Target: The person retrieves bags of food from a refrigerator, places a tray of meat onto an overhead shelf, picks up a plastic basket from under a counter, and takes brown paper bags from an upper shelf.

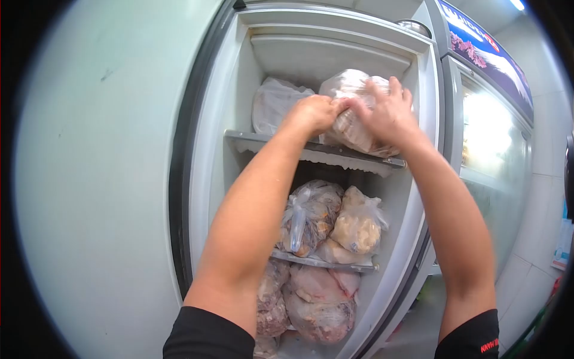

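Seemingly adjusts plastic-bagged bundle (353, 130) on top shelf (254, 137) of freezer (335, 48), with right hand (388, 115) spread over it and left hand (317, 112) curled against it, cannot tell if pinching, likely calling for steady two-handed support

The plastic bag (351, 130) is wrinkled, whitish and bulging; it sits on the top shelf (247, 137), near its right front corner.

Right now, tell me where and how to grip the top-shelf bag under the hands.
Likely best from the front, one palm on each side of the bag: it is bulky and rounded, sits at the front edge of the shelf, and shows no handle.
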`<action>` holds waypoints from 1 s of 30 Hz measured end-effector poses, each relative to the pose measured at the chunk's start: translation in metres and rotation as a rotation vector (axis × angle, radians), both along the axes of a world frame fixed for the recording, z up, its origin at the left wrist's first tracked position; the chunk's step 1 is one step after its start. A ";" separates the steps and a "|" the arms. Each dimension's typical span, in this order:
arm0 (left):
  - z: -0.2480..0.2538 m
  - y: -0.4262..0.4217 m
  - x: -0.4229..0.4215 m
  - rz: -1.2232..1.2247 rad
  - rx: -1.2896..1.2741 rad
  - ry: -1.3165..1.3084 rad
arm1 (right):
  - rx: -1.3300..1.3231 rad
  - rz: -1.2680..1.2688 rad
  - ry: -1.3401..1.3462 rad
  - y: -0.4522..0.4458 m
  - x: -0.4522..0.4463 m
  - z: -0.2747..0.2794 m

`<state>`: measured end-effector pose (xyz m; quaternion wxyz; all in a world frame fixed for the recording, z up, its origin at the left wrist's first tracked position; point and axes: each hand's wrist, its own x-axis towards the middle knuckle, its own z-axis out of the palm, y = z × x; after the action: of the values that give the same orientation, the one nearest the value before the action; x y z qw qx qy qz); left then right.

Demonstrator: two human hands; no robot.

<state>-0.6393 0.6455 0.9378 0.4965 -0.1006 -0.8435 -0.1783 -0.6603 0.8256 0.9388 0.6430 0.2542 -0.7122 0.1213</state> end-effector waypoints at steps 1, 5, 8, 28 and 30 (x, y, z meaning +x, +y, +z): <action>0.001 0.000 -0.004 -0.002 0.011 -0.010 | 0.065 -0.084 -0.044 -0.002 0.006 -0.016; -0.002 0.009 -0.024 0.092 0.079 -0.051 | 0.157 0.004 -0.095 0.005 -0.029 -0.020; 0.005 0.031 -0.043 0.171 0.197 -0.061 | 0.183 0.020 -0.245 0.018 -0.066 -0.008; -0.103 -0.071 -0.043 0.221 -0.424 0.286 | -0.050 0.186 0.440 -0.051 -0.046 -0.102; -0.138 -0.032 -0.022 0.052 -0.424 0.240 | 0.114 0.301 0.515 -0.028 -0.009 -0.143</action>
<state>-0.6616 0.6136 0.7994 0.5653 -0.2013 -0.7994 0.0290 -0.6690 0.7973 0.7954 0.7619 0.4148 -0.4858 0.1067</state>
